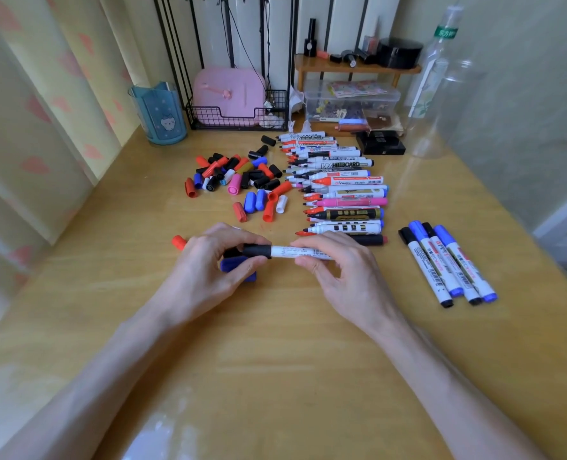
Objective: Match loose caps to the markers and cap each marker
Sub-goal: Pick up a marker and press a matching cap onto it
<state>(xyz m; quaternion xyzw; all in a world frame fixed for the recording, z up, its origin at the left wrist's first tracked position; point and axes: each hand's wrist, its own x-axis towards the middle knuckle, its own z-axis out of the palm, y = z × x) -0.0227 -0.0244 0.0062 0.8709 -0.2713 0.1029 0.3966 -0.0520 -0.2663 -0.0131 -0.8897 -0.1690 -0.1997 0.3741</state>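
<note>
Two hands meet on one marker [295,252] over the table [275,343]: the left hand [209,260] curls round its black cap [257,251], the right hand [335,270] pinches the white barrel. It looks light, stiff and smooth; mid-barrel seems the sure hold. Fingers hide whether the cap is seated. Beyond lie loose caps [242,177] and uncapped markers [341,194].

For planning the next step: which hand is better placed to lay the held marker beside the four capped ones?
Probably the right hand: it holds the marker by its barrel, and the capped markers lie on its side. The left hand pinches only the black cap.
</note>
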